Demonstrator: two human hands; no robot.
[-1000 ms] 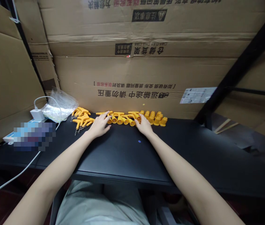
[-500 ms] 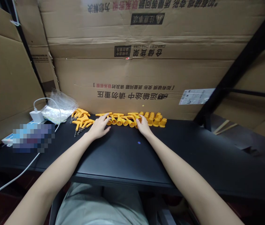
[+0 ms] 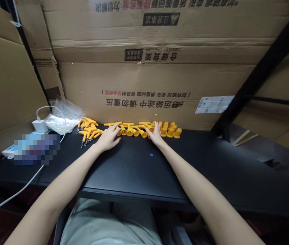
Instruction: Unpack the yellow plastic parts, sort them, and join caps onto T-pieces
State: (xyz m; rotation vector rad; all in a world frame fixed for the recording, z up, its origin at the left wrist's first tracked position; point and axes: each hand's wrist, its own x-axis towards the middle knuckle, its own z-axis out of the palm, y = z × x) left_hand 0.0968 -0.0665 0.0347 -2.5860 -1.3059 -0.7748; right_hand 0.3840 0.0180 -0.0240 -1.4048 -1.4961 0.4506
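Observation:
My left hand (image 3: 108, 139) rests at the left end of a row of yellow T-handled pieces with cone-shaped ends (image 3: 130, 131), its thumb and fingers apart and nothing visible in it. At the right end of that row is my right hand (image 3: 156, 134), fingers spread over the yellow pieces and partly covering them. Several small yellow cups (image 3: 177, 133) stand just right of it. Yellow T-handles with metal spiral screws (image 3: 87, 131) lie in a pile to the left of my left hand.
Clear plastic bags (image 3: 62, 119) sit at the back left, beside a white charger (image 3: 40, 126) on a power strip, whose cable crosses the black table (image 3: 139, 173). A pixelated object (image 3: 35, 149) lies in front. A cardboard wall (image 3: 144, 78) stands behind.
My right hand has shifted slightly, and its fingers are now spread wider over the yellow pieces. My left hand has stayed in place.

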